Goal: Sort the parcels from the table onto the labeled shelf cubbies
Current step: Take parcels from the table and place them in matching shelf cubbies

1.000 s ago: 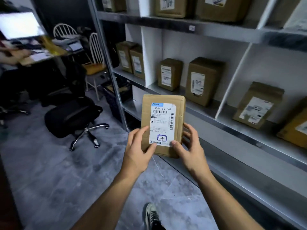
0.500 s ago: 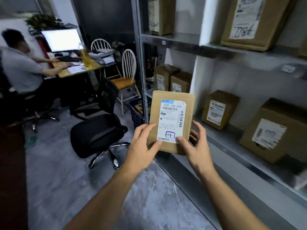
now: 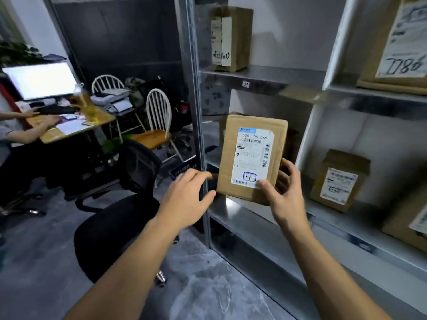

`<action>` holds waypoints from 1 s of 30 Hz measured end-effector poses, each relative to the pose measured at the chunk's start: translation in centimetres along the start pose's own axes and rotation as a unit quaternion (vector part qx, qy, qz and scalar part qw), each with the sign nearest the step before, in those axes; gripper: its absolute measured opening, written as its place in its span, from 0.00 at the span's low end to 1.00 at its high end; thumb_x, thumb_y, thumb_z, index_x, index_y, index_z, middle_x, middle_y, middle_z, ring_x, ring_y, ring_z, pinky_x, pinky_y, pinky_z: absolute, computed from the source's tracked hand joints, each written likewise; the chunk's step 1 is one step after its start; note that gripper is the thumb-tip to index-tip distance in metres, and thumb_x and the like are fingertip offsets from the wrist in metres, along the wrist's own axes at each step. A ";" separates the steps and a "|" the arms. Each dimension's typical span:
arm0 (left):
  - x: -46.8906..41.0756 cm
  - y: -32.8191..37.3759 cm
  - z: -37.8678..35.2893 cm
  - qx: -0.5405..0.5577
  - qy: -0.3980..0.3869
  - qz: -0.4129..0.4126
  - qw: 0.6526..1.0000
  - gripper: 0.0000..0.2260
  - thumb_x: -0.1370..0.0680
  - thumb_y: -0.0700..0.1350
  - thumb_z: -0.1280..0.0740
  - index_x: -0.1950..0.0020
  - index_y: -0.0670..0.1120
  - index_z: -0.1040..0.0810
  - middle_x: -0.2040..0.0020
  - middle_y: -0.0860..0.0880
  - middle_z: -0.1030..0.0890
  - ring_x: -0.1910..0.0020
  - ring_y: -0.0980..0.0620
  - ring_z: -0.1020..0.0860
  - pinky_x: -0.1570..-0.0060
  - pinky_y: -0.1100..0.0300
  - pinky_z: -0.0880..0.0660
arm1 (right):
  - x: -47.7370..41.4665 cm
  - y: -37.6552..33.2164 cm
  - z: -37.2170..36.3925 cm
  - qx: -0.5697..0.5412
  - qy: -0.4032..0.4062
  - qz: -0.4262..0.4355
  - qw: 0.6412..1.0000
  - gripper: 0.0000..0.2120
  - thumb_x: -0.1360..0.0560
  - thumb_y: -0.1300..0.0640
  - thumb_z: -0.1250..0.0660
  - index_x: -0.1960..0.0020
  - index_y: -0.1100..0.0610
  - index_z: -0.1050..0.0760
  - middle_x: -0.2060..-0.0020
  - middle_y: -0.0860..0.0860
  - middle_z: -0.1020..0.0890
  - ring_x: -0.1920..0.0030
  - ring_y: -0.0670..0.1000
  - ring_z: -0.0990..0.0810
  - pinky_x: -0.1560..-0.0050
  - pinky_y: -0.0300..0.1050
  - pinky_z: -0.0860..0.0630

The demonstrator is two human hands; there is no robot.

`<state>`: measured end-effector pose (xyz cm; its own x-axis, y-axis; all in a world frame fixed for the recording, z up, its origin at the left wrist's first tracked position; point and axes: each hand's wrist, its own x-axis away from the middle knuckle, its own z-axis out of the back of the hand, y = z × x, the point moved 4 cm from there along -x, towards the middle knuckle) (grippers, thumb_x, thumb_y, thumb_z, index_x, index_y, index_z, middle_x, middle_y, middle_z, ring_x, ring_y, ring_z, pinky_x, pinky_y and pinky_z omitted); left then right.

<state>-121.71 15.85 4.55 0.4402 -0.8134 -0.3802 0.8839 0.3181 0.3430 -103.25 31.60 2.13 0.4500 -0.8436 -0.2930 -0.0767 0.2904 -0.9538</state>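
A brown cardboard parcel (image 3: 251, 158) is upright in front of the metal shelf's leftmost cubby, and its white label carries a hand-drawn "H" in a blue box. My right hand (image 3: 286, 195) grips its lower right corner, thumb on the label and fingers behind. My left hand (image 3: 187, 199) hovers at the parcel's lower left edge with fingers spread, holding nothing. A small "H" tag (image 3: 246, 84) sits on the shelf edge (image 3: 261, 76) above this cubby. Whatever stands in the cubby behind the parcel is mostly hidden.
Other parcels occupy the cubbies: one top left (image 3: 231, 38), one top right (image 3: 402, 42), one right of the white divider (image 3: 339, 179). A black office chair (image 3: 120, 222) stands close on my left. Further left a person works at a desk (image 3: 69, 128).
I have moved left along the shelf and closer to it. The parcel now sits before the end cubby, and my left hand has come off it.
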 end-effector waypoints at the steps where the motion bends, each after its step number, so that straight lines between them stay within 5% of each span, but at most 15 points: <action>1: -1.3 -1.1 0.4 -0.021 -0.014 -0.009 1.000 0.20 0.23 0.57 0.37 0.32 0.53 0.29 0.38 0.54 0.28 0.38 0.50 0.29 0.38 0.50 0.30 | -0.7 -0.5 -0.8 0.004 0.010 0.007 1.000 0.32 0.26 0.50 0.25 0.30 0.32 0.39 0.40 0.34 0.26 0.36 0.40 0.25 0.33 0.58 0.25; 5: -6.4 -4.6 1.9 -0.084 -0.052 -0.043 0.994 0.21 0.22 0.59 0.38 0.30 0.55 0.32 0.34 0.53 0.29 0.35 0.48 0.30 0.39 0.50 0.31 | -3.4 -2.7 -3.4 0.020 0.048 0.030 0.998 0.32 0.28 0.45 0.26 0.33 0.27 0.40 0.37 0.36 0.27 0.32 0.46 0.27 0.35 0.60 0.24; 8: -9.5 -6.1 2.8 -0.090 -0.063 -0.060 0.992 0.21 0.22 0.59 0.38 0.30 0.55 0.33 0.34 0.52 0.28 0.36 0.48 0.29 0.39 0.49 0.29 | -5.1 -4.5 -4.5 0.036 0.084 0.051 0.994 0.36 0.31 0.40 0.26 0.28 0.35 0.40 0.33 0.41 0.26 0.32 0.46 0.26 0.33 0.58 0.25; 11: -12.1 -6.6 3.5 -0.067 -0.060 -0.077 0.993 0.21 0.22 0.58 0.38 0.31 0.55 0.33 0.35 0.51 0.27 0.37 0.47 0.28 0.39 0.47 0.29 | -7.1 -6.4 -5.0 0.046 0.101 0.082 0.990 0.37 0.30 0.43 0.26 0.26 0.42 0.39 0.32 0.47 0.25 0.32 0.47 0.25 0.33 0.57 0.25; 22: -21.9 -4.2 5.9 -0.030 -0.002 -0.153 0.988 0.22 0.22 0.57 0.38 0.29 0.53 0.32 0.35 0.50 0.26 0.36 0.46 0.29 0.39 0.46 0.29 | -17.3 -15.6 -2.6 0.106 0.173 0.186 0.961 0.34 0.27 0.45 0.26 0.27 0.39 0.41 0.33 0.46 0.25 0.33 0.48 0.24 0.36 0.56 0.22; 30: -27.9 -2.3 5.8 -0.020 0.044 -0.173 0.984 0.22 0.24 0.58 0.37 0.31 0.55 0.31 0.37 0.52 0.26 0.39 0.49 0.28 0.40 0.48 0.29 | -25.4 -16.5 -0.6 0.200 0.202 0.168 0.944 0.33 0.23 0.52 0.28 0.26 0.40 0.43 0.35 0.44 0.25 0.36 0.47 0.25 0.34 0.54 0.24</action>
<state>-136.92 34.97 19.33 0.1225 -0.8320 -0.5411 0.9880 0.0503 0.1463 -113.97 47.99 25.25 0.0771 -0.7529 -0.6536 0.2232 0.6519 -0.7247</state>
